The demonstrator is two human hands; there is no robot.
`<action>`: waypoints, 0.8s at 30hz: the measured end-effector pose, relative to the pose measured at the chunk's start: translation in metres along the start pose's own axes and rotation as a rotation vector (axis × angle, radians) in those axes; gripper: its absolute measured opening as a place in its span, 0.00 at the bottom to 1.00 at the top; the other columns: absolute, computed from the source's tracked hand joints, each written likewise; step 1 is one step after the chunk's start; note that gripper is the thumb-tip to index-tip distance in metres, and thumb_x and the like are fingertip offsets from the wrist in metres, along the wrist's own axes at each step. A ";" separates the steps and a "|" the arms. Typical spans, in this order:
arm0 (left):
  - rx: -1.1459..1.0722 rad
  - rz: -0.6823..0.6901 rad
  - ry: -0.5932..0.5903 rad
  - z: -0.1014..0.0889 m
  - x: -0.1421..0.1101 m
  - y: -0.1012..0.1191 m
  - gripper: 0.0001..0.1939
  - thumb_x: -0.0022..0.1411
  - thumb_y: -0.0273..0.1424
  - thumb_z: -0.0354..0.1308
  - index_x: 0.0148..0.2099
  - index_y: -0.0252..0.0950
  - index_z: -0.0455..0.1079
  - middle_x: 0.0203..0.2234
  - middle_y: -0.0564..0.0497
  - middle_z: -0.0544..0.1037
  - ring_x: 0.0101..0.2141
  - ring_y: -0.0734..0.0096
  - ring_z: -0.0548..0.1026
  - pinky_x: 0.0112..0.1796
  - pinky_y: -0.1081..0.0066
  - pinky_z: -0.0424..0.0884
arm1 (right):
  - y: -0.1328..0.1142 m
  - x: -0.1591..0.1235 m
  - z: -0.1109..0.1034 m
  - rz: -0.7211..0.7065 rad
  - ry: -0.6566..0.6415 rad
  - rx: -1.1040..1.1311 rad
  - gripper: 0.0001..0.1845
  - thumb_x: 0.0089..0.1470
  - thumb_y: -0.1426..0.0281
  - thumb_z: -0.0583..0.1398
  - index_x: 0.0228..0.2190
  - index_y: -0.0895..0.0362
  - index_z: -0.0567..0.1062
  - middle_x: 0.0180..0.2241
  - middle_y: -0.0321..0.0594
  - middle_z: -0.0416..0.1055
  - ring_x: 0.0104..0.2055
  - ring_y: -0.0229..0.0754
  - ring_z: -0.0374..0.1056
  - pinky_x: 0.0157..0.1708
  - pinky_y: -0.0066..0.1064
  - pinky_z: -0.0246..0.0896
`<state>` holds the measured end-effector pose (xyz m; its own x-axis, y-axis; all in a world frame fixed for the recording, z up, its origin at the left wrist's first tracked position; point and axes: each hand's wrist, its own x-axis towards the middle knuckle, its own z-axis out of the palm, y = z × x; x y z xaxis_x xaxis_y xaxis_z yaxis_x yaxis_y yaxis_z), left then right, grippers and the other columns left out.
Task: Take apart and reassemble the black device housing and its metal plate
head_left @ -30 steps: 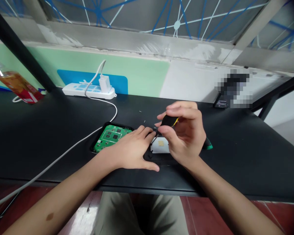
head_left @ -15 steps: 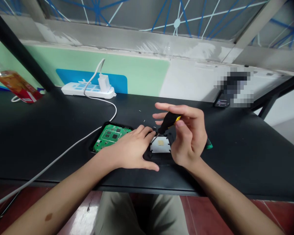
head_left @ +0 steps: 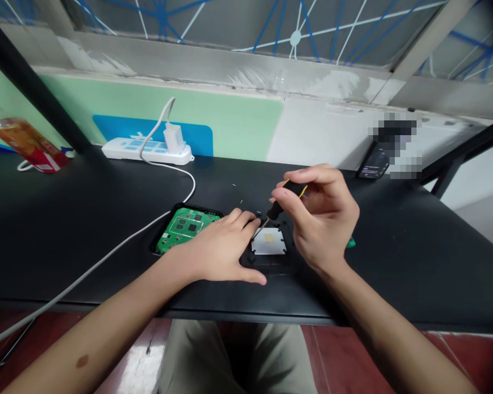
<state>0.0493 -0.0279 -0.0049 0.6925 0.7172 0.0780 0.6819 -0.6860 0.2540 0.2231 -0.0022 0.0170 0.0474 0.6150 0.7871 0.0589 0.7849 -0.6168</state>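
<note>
My right hand (head_left: 322, 213) grips the black and yellow handle of a screwdriver (head_left: 276, 209), thumb and fingers closed round it. Its thin shaft slants down to the left edge of a silver metal plate (head_left: 274, 248), which has a tan square pad and sits in a black plastic housing (head_left: 267, 265). My left hand (head_left: 225, 246) lies over the left side of that housing with the thumb stretched out and the fingers extended; the fingertips rest by the screwdriver's tip. Just left of this hand is a green circuit board (head_left: 187, 225) in a black casing, partly covered by the hand.
Several small screws (head_left: 241, 202) lie beyond the housing. A green piece (head_left: 351, 242) shows behind my right wrist. A white cable (head_left: 119, 251) crosses the black table from a power strip (head_left: 148, 151). A bottle (head_left: 33, 145) stands left; a phone (head_left: 373, 158) leans at back right.
My right hand has rolled on the screwdriver handle and shifted slightly right; its fingers, spread before, now curl round the handle. My left hand stays in place.
</note>
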 end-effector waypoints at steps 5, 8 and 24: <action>-0.007 0.002 0.015 0.000 0.000 0.000 0.50 0.56 0.61 0.63 0.66 0.28 0.60 0.57 0.36 0.69 0.56 0.42 0.66 0.56 0.50 0.67 | -0.006 -0.003 0.000 0.096 -0.171 0.074 0.11 0.64 0.69 0.59 0.48 0.47 0.73 0.47 0.37 0.78 0.44 0.39 0.77 0.40 0.36 0.80; -0.019 -0.010 0.003 -0.001 0.000 0.000 0.48 0.57 0.60 0.63 0.66 0.30 0.60 0.57 0.36 0.68 0.57 0.40 0.66 0.55 0.47 0.67 | -0.007 -0.006 0.001 0.073 -0.222 0.110 0.12 0.68 0.67 0.54 0.50 0.46 0.71 0.51 0.38 0.77 0.44 0.38 0.78 0.42 0.37 0.80; -0.031 -0.002 -0.007 -0.002 0.001 0.001 0.48 0.57 0.58 0.64 0.66 0.31 0.59 0.57 0.36 0.68 0.55 0.41 0.66 0.56 0.48 0.67 | -0.005 -0.009 0.003 0.043 -0.205 0.046 0.16 0.67 0.68 0.55 0.54 0.46 0.71 0.46 0.38 0.76 0.43 0.40 0.76 0.38 0.37 0.78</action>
<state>0.0498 -0.0273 -0.0023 0.6931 0.7173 0.0710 0.6755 -0.6807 0.2835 0.2189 -0.0118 0.0128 -0.1554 0.6470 0.7465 0.0153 0.7571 -0.6531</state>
